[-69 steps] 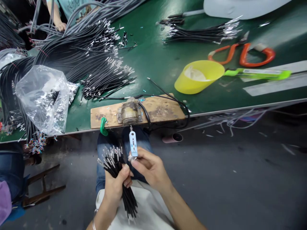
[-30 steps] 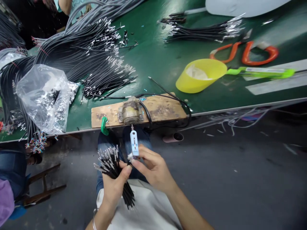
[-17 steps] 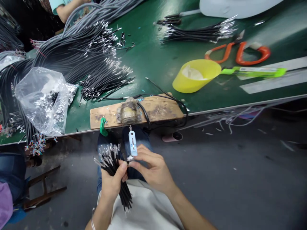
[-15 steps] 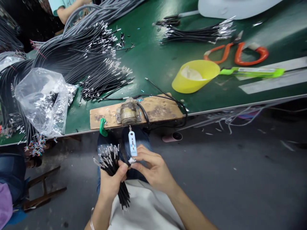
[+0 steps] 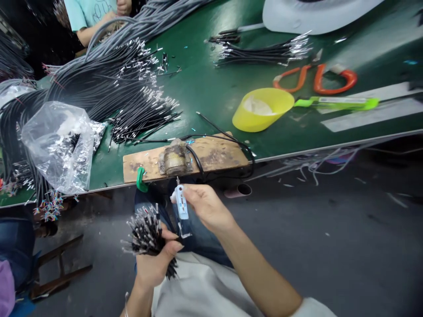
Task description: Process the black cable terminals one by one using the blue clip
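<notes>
My left hand (image 5: 153, 266) is closed around a bundle of short black cables (image 5: 143, 233) with silvery ends, held above my lap. A single silvery-ended piece (image 5: 185, 234) sticks out past its thumb and fingertips, below the light-blue piece. My right hand (image 5: 208, 207) pinches the upper end of that light-blue slotted plastic piece (image 5: 183, 209), which sits on the thin shaft of a small motor (image 5: 175, 160). The motor is fixed to a wooden board (image 5: 220, 154) at the table edge.
A green clamp (image 5: 141, 179) grips the board. Black cables (image 5: 145, 119) and a clear plastic bag (image 5: 56, 149) lie left on the green table (image 5: 198, 70). To the right are a yellow cup (image 5: 262, 112), orange-handled scissors (image 5: 333, 81) and another cable bundle (image 5: 261, 55). A co-worker's arm (image 5: 95, 31) shows behind.
My right hand has moved up from the lower end of the light-blue piece to its upper end. My left hand has dropped slightly, and the bundle's silvery ends tilt more toward me.
</notes>
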`<action>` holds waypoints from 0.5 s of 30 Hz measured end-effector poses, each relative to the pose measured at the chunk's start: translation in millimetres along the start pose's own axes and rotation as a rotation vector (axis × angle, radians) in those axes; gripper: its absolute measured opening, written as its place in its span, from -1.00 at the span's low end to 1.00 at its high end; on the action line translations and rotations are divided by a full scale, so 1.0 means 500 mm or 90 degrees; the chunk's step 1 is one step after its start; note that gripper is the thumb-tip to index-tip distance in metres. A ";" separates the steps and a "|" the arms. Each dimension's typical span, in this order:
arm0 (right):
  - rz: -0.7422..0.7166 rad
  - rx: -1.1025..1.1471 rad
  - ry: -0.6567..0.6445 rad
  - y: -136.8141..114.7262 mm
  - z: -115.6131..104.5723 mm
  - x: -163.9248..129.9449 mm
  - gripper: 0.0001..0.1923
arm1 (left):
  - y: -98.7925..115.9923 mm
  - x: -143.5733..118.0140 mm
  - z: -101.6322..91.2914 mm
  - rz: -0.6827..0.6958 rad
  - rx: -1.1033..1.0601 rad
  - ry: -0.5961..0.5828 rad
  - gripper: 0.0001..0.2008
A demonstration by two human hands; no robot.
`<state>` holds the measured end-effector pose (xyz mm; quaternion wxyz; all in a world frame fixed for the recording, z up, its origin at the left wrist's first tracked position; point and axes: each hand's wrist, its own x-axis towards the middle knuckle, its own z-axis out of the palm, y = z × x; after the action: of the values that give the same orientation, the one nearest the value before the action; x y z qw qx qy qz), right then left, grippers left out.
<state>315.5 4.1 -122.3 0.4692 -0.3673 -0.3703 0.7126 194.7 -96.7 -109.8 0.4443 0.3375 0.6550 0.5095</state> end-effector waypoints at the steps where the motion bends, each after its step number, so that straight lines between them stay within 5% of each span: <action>1: 0.002 0.005 -0.011 -0.002 0.007 0.001 -0.52 | 0.003 0.001 0.001 0.012 0.006 0.009 -0.92; 8: 0.026 0.103 -0.035 0.013 0.030 -0.010 -0.48 | 0.010 0.022 0.020 0.045 0.025 0.008 -0.95; 15: 0.076 0.212 -0.028 0.044 0.001 -0.019 -0.50 | -0.004 0.021 0.020 0.031 0.025 -0.005 -0.94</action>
<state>309.2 -11.1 -139.5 0.4722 -0.2902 -0.2347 0.7986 200.1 -84.0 -115.0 0.4274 0.3640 0.6548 0.5061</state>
